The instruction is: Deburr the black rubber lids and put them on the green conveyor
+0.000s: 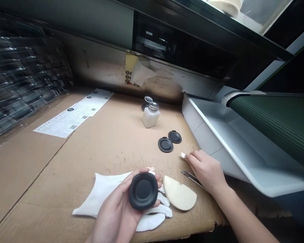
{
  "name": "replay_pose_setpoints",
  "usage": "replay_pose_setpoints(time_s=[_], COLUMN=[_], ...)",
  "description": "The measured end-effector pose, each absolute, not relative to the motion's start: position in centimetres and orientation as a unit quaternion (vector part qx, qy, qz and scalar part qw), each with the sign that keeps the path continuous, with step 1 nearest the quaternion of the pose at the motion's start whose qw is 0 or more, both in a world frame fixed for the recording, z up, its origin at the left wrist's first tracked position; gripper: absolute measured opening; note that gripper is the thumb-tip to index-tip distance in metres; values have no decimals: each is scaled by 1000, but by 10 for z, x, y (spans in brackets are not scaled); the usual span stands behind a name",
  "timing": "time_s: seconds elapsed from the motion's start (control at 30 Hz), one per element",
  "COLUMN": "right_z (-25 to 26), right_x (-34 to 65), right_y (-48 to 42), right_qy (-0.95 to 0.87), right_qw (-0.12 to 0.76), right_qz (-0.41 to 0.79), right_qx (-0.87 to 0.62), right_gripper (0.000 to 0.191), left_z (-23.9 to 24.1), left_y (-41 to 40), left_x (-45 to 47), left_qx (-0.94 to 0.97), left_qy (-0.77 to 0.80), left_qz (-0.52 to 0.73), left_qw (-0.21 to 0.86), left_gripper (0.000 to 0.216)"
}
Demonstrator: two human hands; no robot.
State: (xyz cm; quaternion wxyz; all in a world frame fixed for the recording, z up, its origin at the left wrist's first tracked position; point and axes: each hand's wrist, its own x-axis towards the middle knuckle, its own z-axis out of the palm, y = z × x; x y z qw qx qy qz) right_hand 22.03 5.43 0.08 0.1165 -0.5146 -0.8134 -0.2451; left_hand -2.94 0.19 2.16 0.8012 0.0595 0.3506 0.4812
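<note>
In my left hand (125, 206) lies a small black plastic lid (143, 191) with a rounded outline, its recessed face turned up and my fingers curled round its edge. Beneath that hand is a white glove (106, 189) spread on the cardboard. My right hand (205, 168) pinches a small white scrap (183, 155) above the cardboard, near the bin. Beside the right hand lies a slim pen-like tool (192, 178). A cream half-round pad (179, 193) rests between my hands. Farther back are two matching black lids, a nearer one (165, 144) and a farther one (175, 136).
A white square bottle (151, 116) with a metal top stands at the back. The white bin (205, 121) borders the right side, by a green conveyor belt (273, 125). Printed sheets (71, 116) and stacked clear trays (25, 74) are on the left.
</note>
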Motion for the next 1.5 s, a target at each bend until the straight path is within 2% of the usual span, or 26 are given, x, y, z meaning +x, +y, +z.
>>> replay_pose_setpoints(time_s=[0.17, 0.33, 0.53, 0.67, 0.87, 1.0, 1.1, 1.2, 1.37, 1.5], right_z=[5, 7, -19, -28, -30, -16, 9, 37, 68, 76], right_x=[222, 218, 230, 234, 234, 224, 208, 193, 179, 177], right_y=[34, -7, -20, -19, -19, -20, -24, -30, -36, -37], right_qy=[-817, -818, -759, -748, -740, -721, -736, -791, -837, -850], right_qw=[160, 226, 187, 177, 193, 247, 289, 272, 200, 167], right_qz=[-183, -90, -142, -137, -120, -102, -43, -5, -49, -86], right_qx=[-523, -522, -607, -624, -633, -639, -611, -548, -508, -492], right_gripper=[19, 17, 19, 21, 19, 20, 20, 24, 25, 22], left_z=[13, 6, 11, 9, 5, 4, 2, 1, 1, -3], left_y=[4, 4, 5, 3, 2, -1, -5, -9, -11, -14], left_x=[-31, -31, -30, -31, -31, -33, -33, -30, -26, -24], left_qx=[31, 15, 9, 5, 31, 111, 235, 344, 481, 626], left_qy=[321, 295, 292, 270, 245, 248, 275, 328, 413, 459], left_qz=[487, 489, 487, 490, 503, 505, 506, 494, 434, 376], left_qw=[812, 821, 823, 829, 829, 819, 783, 729, 640, 506], left_gripper=[21, 29, 36, 35, 31, 27, 36, 50, 50, 51])
